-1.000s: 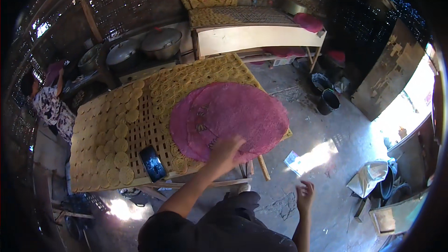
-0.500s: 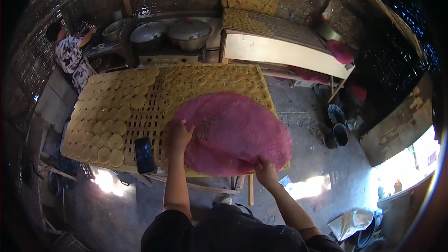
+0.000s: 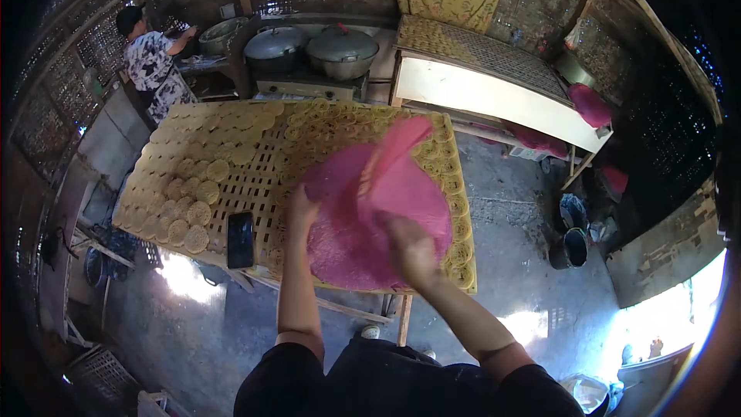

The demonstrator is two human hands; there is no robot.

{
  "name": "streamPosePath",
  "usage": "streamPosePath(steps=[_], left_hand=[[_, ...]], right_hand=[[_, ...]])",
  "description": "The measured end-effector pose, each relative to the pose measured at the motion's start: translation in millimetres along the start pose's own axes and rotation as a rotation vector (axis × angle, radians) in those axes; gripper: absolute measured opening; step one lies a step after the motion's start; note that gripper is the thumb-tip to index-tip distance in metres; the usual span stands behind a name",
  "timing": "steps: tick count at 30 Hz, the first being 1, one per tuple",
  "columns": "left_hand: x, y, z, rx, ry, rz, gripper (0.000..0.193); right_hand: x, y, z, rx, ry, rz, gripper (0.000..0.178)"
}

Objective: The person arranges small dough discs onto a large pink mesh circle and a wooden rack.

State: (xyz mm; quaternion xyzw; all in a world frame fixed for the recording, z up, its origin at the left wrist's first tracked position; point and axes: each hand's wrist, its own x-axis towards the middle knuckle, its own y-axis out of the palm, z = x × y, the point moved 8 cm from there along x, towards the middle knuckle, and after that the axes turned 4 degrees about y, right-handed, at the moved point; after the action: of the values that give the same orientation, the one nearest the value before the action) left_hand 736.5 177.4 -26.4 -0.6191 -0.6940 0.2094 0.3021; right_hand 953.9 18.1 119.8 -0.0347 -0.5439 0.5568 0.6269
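Observation:
A large pink sack [image 3: 340,243], thin and mesh-like, lies over the right part of a slatted drying rack [image 3: 252,150], with a strip of it flung up and folded across its middle. My left hand [image 3: 302,208] is closed at the sack's left edge; its fingertips are partly hidden and blurred. Smeared by motion, my right hand [image 3: 415,253] grips the sack near its middle right. Thin round yellow crackers [image 3: 459,228] lie in rows along the rack's right side. More flat round crackers [image 3: 197,238] cover its left part, some overlapping.
A black phone [image 3: 240,241] lies at the rack's near edge. Beyond stand two lidded pots [image 3: 342,48] on a stove. Another rack [image 3: 494,58] with a white side board is at the back right. Black buckets [image 3: 573,247] stand on the floor. A person [image 3: 154,66] works at the far left.
My right hand has moved up and inward, throwing part of the sack upward and over itself. Crackers on the rack's right side are now uncovered. My left hand stays at the sack's left side.

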Motion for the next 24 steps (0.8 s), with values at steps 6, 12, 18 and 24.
streamPosePath(steps=[6,12,18,24], left_hand=[[-54,-53,107,-0.244,-0.008,-0.089,0.049],[-140,-67,15,-0.148,0.022,-0.224,0.042],[-168,-34,-10,0.153,0.128,-0.056,0.045],[-164,-47,-6,0.051,0.02,0.025,0.045]], right_hand=[[-44,124,17,0.107,0.115,0.601,0.035],[-6,67,-136,0.133,0.57,0.504,0.05],[-17,131,-294,0.023,0.705,0.388,0.035],[-1,147,-335,0.134,0.754,0.484,0.04]])
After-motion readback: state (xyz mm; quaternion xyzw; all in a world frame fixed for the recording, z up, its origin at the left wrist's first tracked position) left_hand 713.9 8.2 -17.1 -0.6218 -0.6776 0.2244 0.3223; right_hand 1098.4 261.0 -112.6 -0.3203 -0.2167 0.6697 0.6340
